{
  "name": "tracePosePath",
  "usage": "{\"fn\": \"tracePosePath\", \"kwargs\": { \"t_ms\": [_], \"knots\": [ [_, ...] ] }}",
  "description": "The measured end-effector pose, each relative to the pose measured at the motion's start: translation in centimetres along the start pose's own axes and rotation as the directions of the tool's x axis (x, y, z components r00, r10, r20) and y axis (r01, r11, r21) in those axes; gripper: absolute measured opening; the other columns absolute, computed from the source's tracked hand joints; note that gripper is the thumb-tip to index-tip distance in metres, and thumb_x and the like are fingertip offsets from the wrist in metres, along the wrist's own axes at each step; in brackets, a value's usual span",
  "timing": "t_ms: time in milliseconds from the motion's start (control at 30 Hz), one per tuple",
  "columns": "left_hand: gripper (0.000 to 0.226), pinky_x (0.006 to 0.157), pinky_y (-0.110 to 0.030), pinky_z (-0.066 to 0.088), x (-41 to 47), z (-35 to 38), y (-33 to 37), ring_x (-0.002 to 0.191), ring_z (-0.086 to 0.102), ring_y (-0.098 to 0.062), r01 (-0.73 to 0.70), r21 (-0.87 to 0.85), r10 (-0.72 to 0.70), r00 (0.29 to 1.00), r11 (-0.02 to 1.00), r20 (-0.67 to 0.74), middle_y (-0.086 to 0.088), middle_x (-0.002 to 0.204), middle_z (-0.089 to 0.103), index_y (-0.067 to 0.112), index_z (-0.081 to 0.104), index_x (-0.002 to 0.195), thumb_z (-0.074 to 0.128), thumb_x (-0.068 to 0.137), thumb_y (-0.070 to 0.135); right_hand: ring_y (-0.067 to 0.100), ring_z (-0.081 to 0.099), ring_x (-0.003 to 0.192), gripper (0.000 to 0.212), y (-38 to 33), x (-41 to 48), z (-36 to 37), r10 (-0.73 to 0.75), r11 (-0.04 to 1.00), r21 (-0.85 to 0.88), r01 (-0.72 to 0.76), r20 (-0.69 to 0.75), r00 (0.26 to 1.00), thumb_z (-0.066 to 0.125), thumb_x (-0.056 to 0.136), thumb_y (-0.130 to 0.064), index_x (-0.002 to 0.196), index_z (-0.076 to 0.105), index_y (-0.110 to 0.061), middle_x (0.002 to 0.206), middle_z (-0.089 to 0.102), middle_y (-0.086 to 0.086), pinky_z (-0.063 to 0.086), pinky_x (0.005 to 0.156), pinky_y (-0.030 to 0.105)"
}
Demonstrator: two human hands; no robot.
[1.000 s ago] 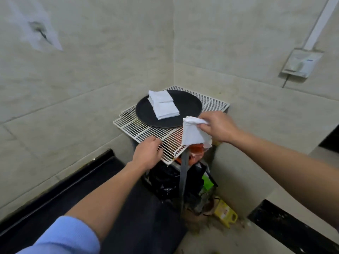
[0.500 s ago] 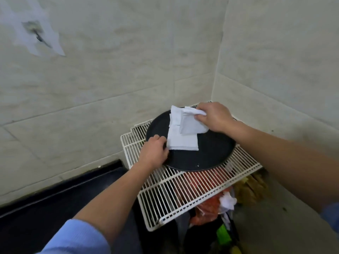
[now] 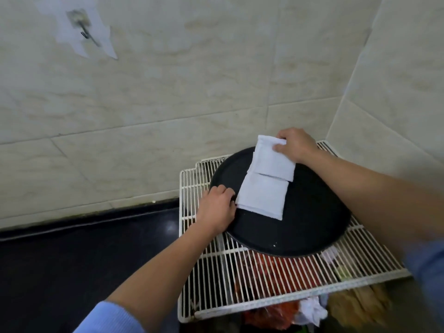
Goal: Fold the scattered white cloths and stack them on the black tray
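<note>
Pale marbled wall tiles (image 3: 168,97) meet in a corner ahead of me, and below them a white wire rack (image 3: 242,280) sits level like a small tabletop. Under the rack I can make out a jumble of red, white and brown bags or rubbish, too blurred to name. To my left the floor is dark, edged by a black skirting strip (image 3: 84,218) along the wall. High on the left wall a small metal hook (image 3: 86,36) hangs on a patch of torn white backing.

On the rack rests a round black tray (image 3: 310,227), reaching almost to the rack's far edge. Two folded white cloths lie on the tray, overlapping. The nearer folded cloth (image 3: 260,197) lies flat, toward the tray's left side. The farther folded cloth (image 3: 271,162) lies partly over the back edge of the nearer one and reaches past the tray's far rim.

My left hand (image 3: 217,210) rests curled on the tray's left rim, fingers bent, knuckles just touching the left edge of the nearer cloth. I cannot tell whether it grips the rim or only leans on it. My right hand (image 3: 296,145) comes from the right, thumb and fingers pinching the far right corner of the farther cloth. Light blue sleeves cover both of my upper forearms.
</note>
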State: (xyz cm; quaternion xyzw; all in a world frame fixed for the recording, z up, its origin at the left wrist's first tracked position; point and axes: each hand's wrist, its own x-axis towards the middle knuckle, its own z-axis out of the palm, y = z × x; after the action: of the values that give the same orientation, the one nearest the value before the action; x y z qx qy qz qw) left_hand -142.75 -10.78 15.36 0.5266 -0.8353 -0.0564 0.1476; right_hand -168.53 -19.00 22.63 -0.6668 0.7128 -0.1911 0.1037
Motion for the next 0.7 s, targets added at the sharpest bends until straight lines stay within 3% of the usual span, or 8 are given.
{"fn": "tracePosePath", "kwargs": {
  "t_ms": [167, 267, 400, 467, 567, 700],
  "knots": [
    [0.024, 0.090, -0.035, 0.038, -0.1, 0.5, -0.2, 0.098, 0.050, -0.021, -0.011, -0.002, 0.011, 1.000, 1.000, -0.018, -0.001, 0.106, 0.058, 0.018, 0.060, 0.110, 0.047, 0.092, 0.025, 0.030, 0.059, 0.089, 0.014, 1.0, 2.1, 2.0, 0.028, 0.999, -0.027, -0.027, 0.028, 0.999, 0.064, 0.085, -0.031, 0.080, 0.058, -0.019, 0.091, 0.061, 0.003, 0.036, 0.065, 0.030],
    [0.022, 0.086, -0.035, 0.039, -0.1, 0.9, -0.4, 0.094, 0.051, -0.021, -0.014, -0.011, 0.013, 0.999, 1.000, -0.048, -0.001, 0.102, 0.058, 0.017, 0.062, 0.106, 0.050, 0.089, 0.024, 0.030, 0.053, 0.110, 0.034, 1.4, 1.9, 3.3, 0.017, 0.991, -0.135, -0.016, 0.007, 1.000, 0.064, 0.086, -0.035, 0.116, 0.059, -0.021, 0.119, 0.060, 0.006, 0.043, 0.082, 0.036],
    [0.019, 0.080, -0.035, 0.039, -0.4, 1.5, -0.8, 0.088, 0.051, -0.021, -0.021, -0.029, 0.018, 0.995, 0.999, -0.102, -0.001, 0.096, 0.058, 0.015, 0.064, 0.099, 0.052, 0.085, 0.023, 0.029, 0.029, 0.138, 0.052, 0.8, 0.0, 4.6, -0.150, 0.964, -0.237, 0.118, -0.122, 0.981, 0.050, 0.095, -0.040, 0.142, 0.040, -0.021, 0.151, 0.034, 0.008, 0.026, 0.108, 0.045],
    [0.019, 0.079, -0.034, 0.039, -0.3, 1.8, -0.9, 0.087, 0.051, -0.021, -0.020, -0.041, 0.014, 0.992, 0.999, -0.125, 0.000, 0.094, 0.058, 0.016, 0.064, 0.097, 0.053, 0.084, 0.023, 0.026, 0.017, 0.145, 0.057, 0.5, -0.8, 5.4, -0.205, 0.949, -0.256, 0.185, -0.050, 0.978, 0.041, 0.097, -0.048, 0.148, 0.031, -0.023, 0.158, 0.022, 0.007, 0.019, 0.114, 0.045],
    [0.019, 0.081, -0.033, 0.037, -0.2, 2.0, -0.9, 0.089, 0.050, -0.020, -0.017, -0.040, 0.012, 0.992, 0.999, -0.126, 0.001, 0.097, 0.057, 0.016, 0.064, 0.098, 0.054, 0.085, 0.025, 0.024, 0.011, 0.147, 0.067, 0.9, -1.2, 6.8, -0.161, 0.940, -0.284, 0.191, 0.124, 0.979, 0.029, 0.096, -0.058, 0.152, 0.018, -0.024, 0.160, 0.012, 0.005, 0.013, 0.118, 0.045],
    [0.023, 0.084, -0.034, 0.036, -0.2, 2.2, -1.0, 0.093, 0.049, -0.020, -0.011, -0.030, 0.008, 0.993, 0.999, -0.119, 0.000, 0.101, 0.056, 0.016, 0.064, 0.103, 0.052, 0.086, 0.027, 0.023, 0.009, 0.147, 0.068, 1.1, -0.7, 7.6, -0.147, 0.925, -0.326, 0.196, 0.168, 0.975, 0.020, 0.096, -0.061, 0.153, 0.013, -0.025, 0.161, 0.010, 0.006, 0.012, 0.118, 0.047]
  ]
}}
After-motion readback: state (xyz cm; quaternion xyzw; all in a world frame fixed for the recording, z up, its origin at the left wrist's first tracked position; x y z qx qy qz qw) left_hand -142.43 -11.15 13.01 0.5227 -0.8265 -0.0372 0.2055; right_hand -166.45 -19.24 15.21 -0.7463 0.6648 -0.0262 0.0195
